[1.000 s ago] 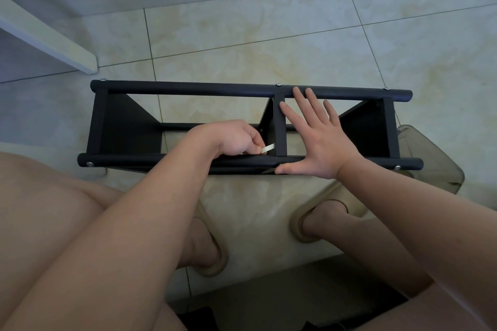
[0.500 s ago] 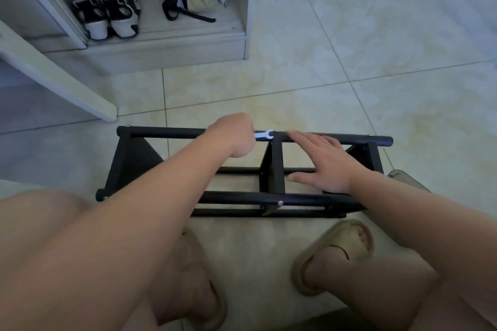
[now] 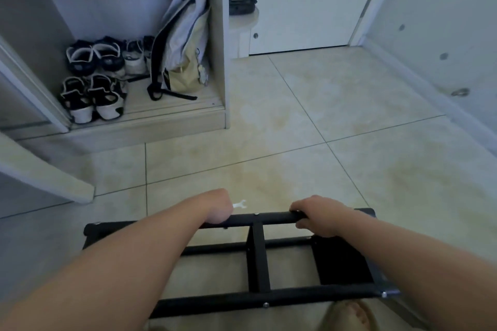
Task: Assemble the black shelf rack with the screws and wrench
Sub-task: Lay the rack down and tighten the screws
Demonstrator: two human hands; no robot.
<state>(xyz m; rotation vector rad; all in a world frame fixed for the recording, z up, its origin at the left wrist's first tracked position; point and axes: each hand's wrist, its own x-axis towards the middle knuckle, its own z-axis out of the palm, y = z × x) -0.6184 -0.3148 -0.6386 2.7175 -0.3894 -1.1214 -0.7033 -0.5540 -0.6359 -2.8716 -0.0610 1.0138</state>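
While the black shelf rack point(image 3: 258, 258) lies on the glossy, cream-marbled tile floor point(image 3: 295, 142), both hands are at its far round tube point(image 3: 269, 217). The rack is built of smooth matt-black tubes joined by a flat upright bar in the middle and solid dark panels at the ends, with small silver screw heads point(image 3: 265, 304) dotting the tubes. The left hand point(image 3: 217, 209) is balled into a fist against the far tube, fingers hidden behind its back, and it holds the wrench point(image 3: 239, 204) – a small, flat, pale metal piece whose forked open end pokes out to the right, just above the tube. The right hand point(image 3: 318, 219) wraps its curled fingers over the same tube farther right, thumb beneath. Beyond them stands an open pale wooden cupboard point(image 3: 223, 62) with strappy black-and-white sandals point(image 3: 91, 99) and a slumped fabric backpack point(image 3: 185, 35) – well apart from the rack – beside a plain white door point(image 3: 309, 2).
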